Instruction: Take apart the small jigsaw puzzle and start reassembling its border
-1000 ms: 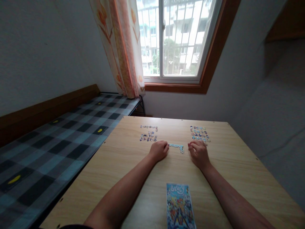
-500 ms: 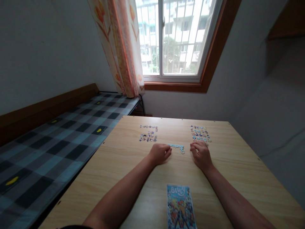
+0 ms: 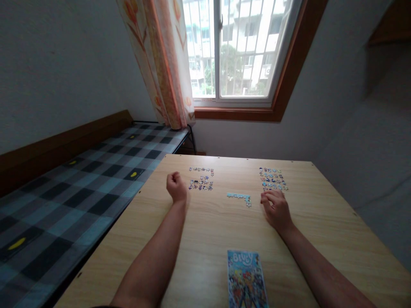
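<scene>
A short joined strip of jigsaw pieces (image 3: 239,197) lies in the middle of the wooden table (image 3: 321,222). My left hand (image 3: 176,187) is a loose fist, raised just left of a group of loose pieces (image 3: 201,179); whether it holds a piece is hidden. My right hand (image 3: 276,208) rests on the table with its fingers curled, right of the strip and just below a second group of pieces (image 3: 272,179). Nothing shows in its fingers.
A colourful puzzle box (image 3: 246,280) lies at the table's near edge. A bed with a checked cover (image 3: 73,184) runs along the left side of the table. Behind stand a curtain (image 3: 162,64) and a window (image 3: 240,47).
My left hand has left the strip's left end and moved left and away, beside the left group of pieces. My right hand has barely shifted.
</scene>
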`<act>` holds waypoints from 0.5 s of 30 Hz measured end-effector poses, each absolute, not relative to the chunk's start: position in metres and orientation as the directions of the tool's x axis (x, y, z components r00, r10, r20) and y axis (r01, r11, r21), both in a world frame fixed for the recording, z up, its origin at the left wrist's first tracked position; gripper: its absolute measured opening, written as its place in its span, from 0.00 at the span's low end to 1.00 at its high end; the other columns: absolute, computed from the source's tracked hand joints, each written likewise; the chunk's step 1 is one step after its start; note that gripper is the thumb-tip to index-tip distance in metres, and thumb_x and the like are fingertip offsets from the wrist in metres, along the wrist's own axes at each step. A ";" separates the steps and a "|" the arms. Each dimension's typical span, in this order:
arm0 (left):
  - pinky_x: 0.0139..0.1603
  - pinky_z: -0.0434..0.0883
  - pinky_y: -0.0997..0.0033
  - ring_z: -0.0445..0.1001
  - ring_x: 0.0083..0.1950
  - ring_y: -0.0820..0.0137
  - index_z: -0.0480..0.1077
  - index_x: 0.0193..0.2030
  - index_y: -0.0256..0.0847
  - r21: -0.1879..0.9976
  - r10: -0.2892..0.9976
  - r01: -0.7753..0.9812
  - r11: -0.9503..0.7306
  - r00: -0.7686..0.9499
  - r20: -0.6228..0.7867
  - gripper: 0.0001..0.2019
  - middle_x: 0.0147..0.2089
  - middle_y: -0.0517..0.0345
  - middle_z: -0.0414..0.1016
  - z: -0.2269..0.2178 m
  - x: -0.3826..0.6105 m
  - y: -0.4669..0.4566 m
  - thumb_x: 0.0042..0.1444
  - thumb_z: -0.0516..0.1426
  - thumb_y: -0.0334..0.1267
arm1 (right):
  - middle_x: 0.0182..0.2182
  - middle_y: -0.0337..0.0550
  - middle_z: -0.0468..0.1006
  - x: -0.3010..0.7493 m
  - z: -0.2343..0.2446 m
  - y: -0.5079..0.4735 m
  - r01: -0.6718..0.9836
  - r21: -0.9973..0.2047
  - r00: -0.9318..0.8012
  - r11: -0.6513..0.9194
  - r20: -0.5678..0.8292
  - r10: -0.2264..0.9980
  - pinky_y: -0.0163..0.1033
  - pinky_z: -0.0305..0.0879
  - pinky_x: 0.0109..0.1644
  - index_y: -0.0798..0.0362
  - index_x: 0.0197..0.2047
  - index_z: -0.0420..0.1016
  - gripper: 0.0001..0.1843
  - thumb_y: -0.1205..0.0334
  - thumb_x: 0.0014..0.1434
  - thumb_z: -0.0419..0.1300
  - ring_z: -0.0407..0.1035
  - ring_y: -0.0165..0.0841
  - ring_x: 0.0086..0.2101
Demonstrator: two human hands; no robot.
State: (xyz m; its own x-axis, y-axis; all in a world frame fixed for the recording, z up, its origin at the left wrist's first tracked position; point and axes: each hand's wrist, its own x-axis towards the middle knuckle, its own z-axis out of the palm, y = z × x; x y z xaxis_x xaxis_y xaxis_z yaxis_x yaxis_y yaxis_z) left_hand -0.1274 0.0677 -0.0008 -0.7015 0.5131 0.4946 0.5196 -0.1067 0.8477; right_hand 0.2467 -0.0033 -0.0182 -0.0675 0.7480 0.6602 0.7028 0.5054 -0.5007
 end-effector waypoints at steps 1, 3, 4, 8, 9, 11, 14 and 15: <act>0.43 0.68 0.68 0.71 0.39 0.67 0.67 0.36 0.41 0.873 0.469 0.481 -0.085 -0.754 0.461 0.06 0.36 0.55 0.73 -0.003 -0.137 0.073 0.60 0.52 0.39 | 0.32 0.45 0.79 0.247 -0.018 -0.003 0.703 -0.504 -0.062 0.502 0.660 0.749 0.46 0.61 0.49 0.50 0.24 0.72 0.20 0.59 0.68 0.53 0.68 0.39 0.39; 0.42 0.68 0.68 0.70 0.38 0.67 0.66 0.36 0.40 0.898 0.413 0.435 -0.067 -0.807 0.421 0.05 0.36 0.55 0.72 -0.007 -0.149 0.080 0.59 0.53 0.38 | 0.32 0.44 0.79 0.247 -0.019 -0.002 0.702 -0.510 -0.053 0.496 0.658 0.751 0.46 0.61 0.49 0.50 0.24 0.72 0.20 0.59 0.68 0.53 0.68 0.39 0.40; 0.42 0.67 0.68 0.70 0.37 0.68 0.66 0.36 0.40 0.900 0.412 0.431 -0.069 -0.809 0.419 0.05 0.35 0.56 0.72 -0.007 -0.150 0.081 0.59 0.54 0.38 | 0.32 0.44 0.79 0.247 -0.019 -0.002 0.703 -0.512 -0.050 0.494 0.657 0.752 0.46 0.61 0.49 0.50 0.25 0.73 0.20 0.59 0.68 0.53 0.68 0.39 0.40; 0.39 0.65 0.69 0.67 0.33 0.69 0.64 0.33 0.40 0.870 0.465 0.484 -0.098 -0.751 0.469 0.08 0.31 0.59 0.69 -0.004 -0.140 0.078 0.60 0.55 0.41 | 0.31 0.44 0.79 0.247 -0.018 0.000 0.712 -0.517 -0.034 0.475 0.650 0.759 0.45 0.61 0.50 0.50 0.24 0.72 0.21 0.59 0.68 0.53 0.68 0.39 0.39; 0.38 0.65 0.69 0.65 0.32 0.69 0.63 0.31 0.41 0.861 0.473 0.498 -0.100 -0.737 0.482 0.10 0.30 0.60 0.67 -0.003 -0.137 0.077 0.61 0.55 0.42 | 0.31 0.44 0.79 0.247 -0.018 0.000 0.714 -0.520 -0.029 0.469 0.647 0.762 0.45 0.61 0.50 0.50 0.24 0.72 0.21 0.59 0.69 0.53 0.68 0.39 0.39; 0.36 0.63 0.69 0.62 0.30 0.70 0.60 0.28 0.42 0.864 0.478 0.494 -0.097 -0.738 0.476 0.14 0.26 0.62 0.63 -0.002 -0.134 0.077 0.63 0.52 0.42 | 0.31 0.44 0.79 0.247 -0.018 0.001 0.714 -0.526 -0.020 0.462 0.645 0.764 0.45 0.61 0.50 0.50 0.24 0.72 0.21 0.59 0.69 0.53 0.69 0.39 0.39; 0.36 0.63 0.68 0.60 0.29 0.70 0.57 0.26 0.43 0.904 0.475 0.421 -0.078 -0.782 0.405 0.17 0.25 0.63 0.58 -0.006 -0.139 0.081 0.67 0.46 0.42 | 0.31 0.44 0.79 0.248 -0.019 0.001 0.717 -0.526 -0.016 0.457 0.644 0.765 0.45 0.61 0.50 0.50 0.24 0.72 0.21 0.58 0.69 0.53 0.69 0.38 0.39; 0.36 0.63 0.67 0.60 0.29 0.70 0.57 0.27 0.43 0.910 0.484 0.408 -0.080 -0.782 0.393 0.17 0.25 0.62 0.58 -0.008 -0.142 0.083 0.68 0.43 0.42 | 0.31 0.44 0.79 0.248 -0.019 0.001 0.721 -0.524 -0.016 0.453 0.642 0.767 0.45 0.61 0.50 0.50 0.23 0.72 0.21 0.58 0.69 0.52 0.69 0.38 0.39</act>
State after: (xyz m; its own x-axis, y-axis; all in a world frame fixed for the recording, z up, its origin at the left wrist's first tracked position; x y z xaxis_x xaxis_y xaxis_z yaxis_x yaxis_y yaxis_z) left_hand -0.1422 0.0827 -0.0082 -0.7816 0.4844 0.3931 0.4079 -0.0800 0.9095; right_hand 0.2481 0.0008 -0.0187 -0.0163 0.7669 0.6415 0.7214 0.4532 -0.5235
